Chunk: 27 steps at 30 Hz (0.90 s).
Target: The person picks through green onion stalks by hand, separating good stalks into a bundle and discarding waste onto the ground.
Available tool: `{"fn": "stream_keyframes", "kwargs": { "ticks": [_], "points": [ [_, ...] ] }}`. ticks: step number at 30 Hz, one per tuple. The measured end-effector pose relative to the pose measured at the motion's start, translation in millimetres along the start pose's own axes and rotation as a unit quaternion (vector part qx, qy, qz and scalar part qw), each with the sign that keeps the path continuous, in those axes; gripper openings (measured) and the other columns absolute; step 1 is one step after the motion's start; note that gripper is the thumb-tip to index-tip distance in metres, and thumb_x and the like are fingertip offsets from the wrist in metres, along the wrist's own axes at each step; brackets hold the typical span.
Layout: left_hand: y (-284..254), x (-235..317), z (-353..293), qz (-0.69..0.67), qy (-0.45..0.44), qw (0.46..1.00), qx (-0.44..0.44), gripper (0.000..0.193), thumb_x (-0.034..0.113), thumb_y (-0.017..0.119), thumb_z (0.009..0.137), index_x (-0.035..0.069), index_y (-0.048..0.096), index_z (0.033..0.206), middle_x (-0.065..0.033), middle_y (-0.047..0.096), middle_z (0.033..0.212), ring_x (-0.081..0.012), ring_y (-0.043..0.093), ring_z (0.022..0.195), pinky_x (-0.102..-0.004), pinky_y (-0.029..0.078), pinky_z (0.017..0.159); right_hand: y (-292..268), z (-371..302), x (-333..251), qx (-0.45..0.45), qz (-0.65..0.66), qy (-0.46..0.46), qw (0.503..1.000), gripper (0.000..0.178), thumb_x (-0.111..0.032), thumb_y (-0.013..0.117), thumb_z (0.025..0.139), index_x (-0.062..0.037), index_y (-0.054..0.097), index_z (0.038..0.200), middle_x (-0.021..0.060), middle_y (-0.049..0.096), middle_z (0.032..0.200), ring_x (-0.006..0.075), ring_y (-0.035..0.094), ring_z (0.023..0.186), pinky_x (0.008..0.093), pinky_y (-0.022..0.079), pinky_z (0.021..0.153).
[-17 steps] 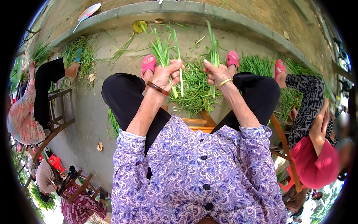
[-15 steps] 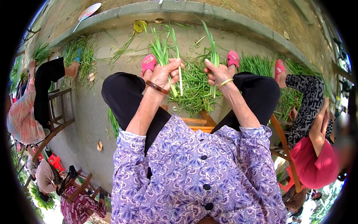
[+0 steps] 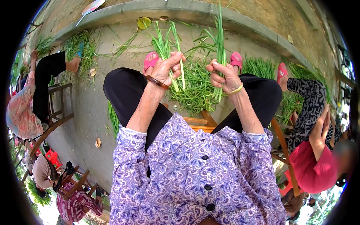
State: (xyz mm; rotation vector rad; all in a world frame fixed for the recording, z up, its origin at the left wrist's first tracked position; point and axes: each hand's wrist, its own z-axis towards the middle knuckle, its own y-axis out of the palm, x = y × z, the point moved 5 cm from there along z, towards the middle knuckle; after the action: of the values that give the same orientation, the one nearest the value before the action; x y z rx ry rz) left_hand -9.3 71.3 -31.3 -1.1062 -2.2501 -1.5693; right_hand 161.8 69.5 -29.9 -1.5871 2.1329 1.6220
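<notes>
My left hand [image 3: 167, 70] is closed round a small bunch of chives [image 3: 161, 47], long green leaves with pale stem ends. One separate chive stalk [image 3: 177, 39] is pinched between its thumb and fingers, beside the bunch. Another bunch of chives [image 3: 220, 43] stands nearly upright in my closed right hand [image 3: 228, 77], its pale ends sticking out below the fingers. The hands are apart, above a loose heap of green trimmings [image 3: 195, 90] on the ground between my feet.
More chives [image 3: 258, 66] lie on the ground beyond my right knee. A concrete kerb [image 3: 180, 11] runs across the far side, near a yellow leaf [image 3: 144, 22]. Seated people flank me: a person in a red top [image 3: 313, 165] on the right, another in a pink patterned top [image 3: 24, 112] on the left.
The bunch in my right hand has moved slightly right and its leaves have swung more upright and spread. My left hand has shifted only a little, still holding its bunch and the single stalk.
</notes>
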Motion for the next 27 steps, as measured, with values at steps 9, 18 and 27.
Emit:
{"fn": "stream_keyframes", "kwargs": {
  "ticks": [9,18,27],
  "points": [
    [-4.4,-7.3,2.0,-0.002,-0.008,1.0,-0.016,0.009,0.011,0.053,0.08,0.004,0.049,0.081,-0.004,0.052,0.073,-0.0029,0.04,0.048,-0.015,0.033,0.031,-3.5,1.6,6.5,-0.082,0.132,0.033,0.987,0.017,-0.016,0.04,0.087,-0.0001,0.046,0.083,0.0062,0.049,0.076,0.0016,0.029,0.037,0.0173,0.03,0.032],
    [6.3,-28.7,0.7,0.093,-0.054,0.994,0.022,0.01,0.011,0.058,0.076,0.002,0.054,0.079,0.0024,0.047,0.062,-0.0028,0.038,0.046,-0.0154,0.03,0.031,-5.7,10.0,15.9,-0.083,0.117,0.057,0.988,0.019,-0.019,0.042,0.087,-0.0016,0.047,0.083,0.0059,0.05,0.076,0.003,0.032,0.039,0.0182,0.032,0.034],
    [14.6,-35.6,-0.7,0.167,-0.058,0.984,0.022,0.011,0.011,0.062,0.073,0.003,0.055,0.078,-0.0016,0.056,0.066,-0.0028,0.037,0.042,-0.0153,0.028,0.032,1.1,3.8,24.1,0.016,0.012,0.071,0.997,0.02,-0.021,0.05,0.083,-0.0011,0.051,0.08,0.0006,0.05,0.068,0.0032,0.032,0.039,0.0184,0.029,0.034]
  ]
}}
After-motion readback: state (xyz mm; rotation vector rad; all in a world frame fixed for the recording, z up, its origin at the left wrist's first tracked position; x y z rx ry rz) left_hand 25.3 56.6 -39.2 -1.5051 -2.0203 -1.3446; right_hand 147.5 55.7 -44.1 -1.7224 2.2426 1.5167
